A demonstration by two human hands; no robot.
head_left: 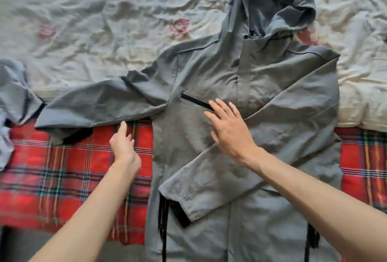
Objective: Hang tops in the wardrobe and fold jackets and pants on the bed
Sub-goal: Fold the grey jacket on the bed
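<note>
A grey hooded jacket (261,85) lies face up on the bed, hood toward the far side. One sleeve is folded diagonally across its front, cuff near the lower left. The other sleeve (94,104) stretches out to the left. My left hand (123,144) reaches toward the lower edge of that outstretched sleeve, fingers relaxed, fingertips at the fabric. My right hand (228,125) hovers flat over the jacket's chest beside a black zip pocket (196,101), fingers straight and spread.
A red tartan blanket (73,167) covers the near part of the bed; a crumpled cream floral sheet (104,31) covers the far part. Another grey-blue garment (12,98) lies bunched at the left edge. Black drawcords hang at the jacket's hem.
</note>
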